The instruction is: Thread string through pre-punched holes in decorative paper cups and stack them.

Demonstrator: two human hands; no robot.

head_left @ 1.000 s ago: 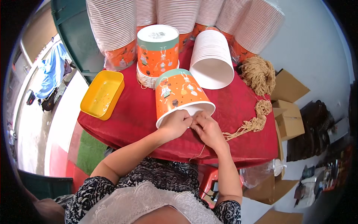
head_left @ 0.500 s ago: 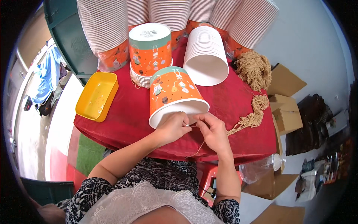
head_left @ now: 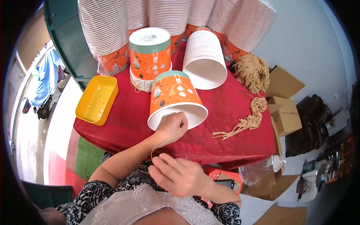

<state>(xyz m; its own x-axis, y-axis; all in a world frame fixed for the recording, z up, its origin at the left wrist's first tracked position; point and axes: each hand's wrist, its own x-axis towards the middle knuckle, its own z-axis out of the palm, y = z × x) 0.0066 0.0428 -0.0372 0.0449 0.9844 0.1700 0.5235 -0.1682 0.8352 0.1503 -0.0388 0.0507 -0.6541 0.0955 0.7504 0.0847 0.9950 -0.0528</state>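
An orange paper bucket (head_left: 176, 92) with a green band lies tipped on the red-covered table, its white mouth toward me. My left hand (head_left: 173, 125) is at that mouth, its fingers curled closed around a thin tan string (head_left: 165, 142); the fingertips are partly hidden. The string trails across my left wrist and hangs to a loose end. Below it, in front of my body, my right hand (head_left: 182, 176) has its fingers stretched out, slightly blurred, near the string's lower end. I see nothing held in it.
A yellow tray (head_left: 97, 99) with small bits inside stands at left. Behind are an upside-down bucket stack (head_left: 150, 60), a lying white stack (head_left: 206, 62) and several wrapped stacks (head_left: 105, 37). Tan string bundles (head_left: 252, 73) lie right; cardboard boxes (head_left: 287, 114) stand beyond the table edge.
My right hand has left the bucket's mouth, moving down and left toward my body, its fingers opening out. The string now hangs over my left wrist. The left hand stays at the mouth.
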